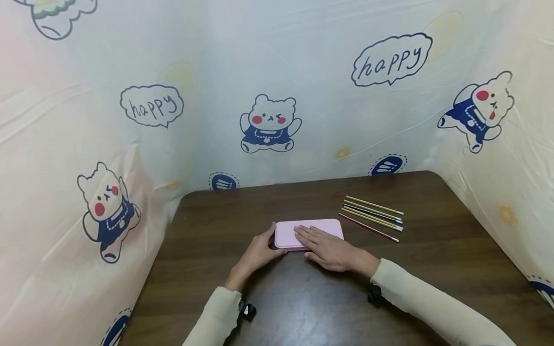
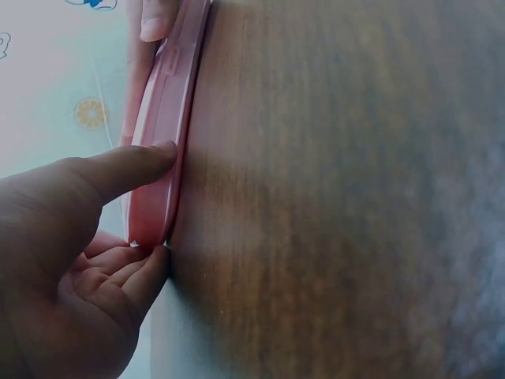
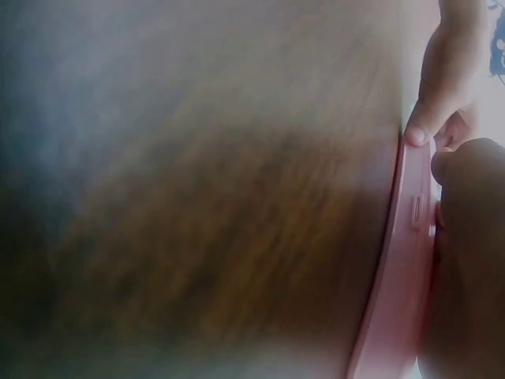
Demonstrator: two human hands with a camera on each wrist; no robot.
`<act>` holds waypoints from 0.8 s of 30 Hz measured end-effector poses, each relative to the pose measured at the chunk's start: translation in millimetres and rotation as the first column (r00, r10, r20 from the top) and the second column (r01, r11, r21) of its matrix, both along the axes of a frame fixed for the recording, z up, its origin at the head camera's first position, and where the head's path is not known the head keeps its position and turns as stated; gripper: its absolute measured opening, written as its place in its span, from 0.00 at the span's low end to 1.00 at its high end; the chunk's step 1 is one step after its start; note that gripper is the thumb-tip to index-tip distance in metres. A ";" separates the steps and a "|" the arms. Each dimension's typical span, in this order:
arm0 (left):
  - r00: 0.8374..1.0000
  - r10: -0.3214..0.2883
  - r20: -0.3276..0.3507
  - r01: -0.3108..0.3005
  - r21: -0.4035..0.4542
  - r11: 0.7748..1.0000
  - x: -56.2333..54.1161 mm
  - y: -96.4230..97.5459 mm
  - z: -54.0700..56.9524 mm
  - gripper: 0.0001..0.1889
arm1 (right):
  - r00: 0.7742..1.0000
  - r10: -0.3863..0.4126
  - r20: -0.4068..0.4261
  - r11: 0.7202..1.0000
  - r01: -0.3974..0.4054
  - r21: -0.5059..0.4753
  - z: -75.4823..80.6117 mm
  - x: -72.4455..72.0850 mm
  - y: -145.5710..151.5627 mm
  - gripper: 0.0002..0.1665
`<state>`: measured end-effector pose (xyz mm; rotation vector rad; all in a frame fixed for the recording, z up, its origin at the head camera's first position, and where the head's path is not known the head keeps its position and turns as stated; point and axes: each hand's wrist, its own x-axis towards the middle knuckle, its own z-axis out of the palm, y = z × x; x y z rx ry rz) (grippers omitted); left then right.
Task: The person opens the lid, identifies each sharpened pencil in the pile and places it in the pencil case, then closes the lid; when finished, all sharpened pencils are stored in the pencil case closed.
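A pink pencil case (image 1: 285,234), flat and round-cornered, lies closed on the brown table. My left hand (image 1: 259,250) grips its left end: in the left wrist view the thumb (image 2: 146,164) presses the front side, while the other fingers bend round the end. Across the lid lies my right hand (image 1: 326,247), its fingers stretched out flat and the thumb near the front edge. In the right wrist view a small catch shows on the case's front side (image 3: 406,229). The contents are hidden.
Several thin pencils with pale ends lie right of the case, among them a yellow pencil (image 1: 374,205) and a red pencil (image 1: 368,227). The wood-grain table (image 1: 216,216) reaches back to a cloth curtain (image 1: 195,144) printed with bears, which also hangs at both sides.
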<state>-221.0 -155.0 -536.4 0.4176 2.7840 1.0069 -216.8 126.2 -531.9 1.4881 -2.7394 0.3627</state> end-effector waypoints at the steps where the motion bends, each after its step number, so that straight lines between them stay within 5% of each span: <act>1: 1.000 -0.002 -0.003 0.002 -0.002 1.000 -0.1 0.3 0.2 0.52 | 1.000 0.000 -0.006 1.000 0.000 0.005 0.0 -0.4 -0.1 0.38; 12: 1.000 -0.008 0.002 0.008 0.006 1.000 0.5 3.1 4.8 0.51 | 0.999 0.001 0.038 1.000 -0.001 0.012 2.4 -3.7 2.1 0.38; 16: 1.000 -0.022 0.015 0.022 0.009 1.000 0.1 2.6 6.1 0.51 | 0.993 0.002 0.119 0.998 0.006 -0.064 10.4 -3.0 3.0 0.35; 20: 0.997 -0.051 0.052 0.051 0.001 0.999 -0.9 -0.2 9.5 0.51 | 0.985 -0.057 0.164 0.985 0.082 -0.150 21.0 -4.4 9.5 0.31; 24: 0.996 -0.053 0.066 0.053 -0.005 0.999 -1.5 -6.6 16.9 0.47 | 0.979 -0.176 0.103 0.955 0.195 -0.224 32.9 -7.5 29.3 0.27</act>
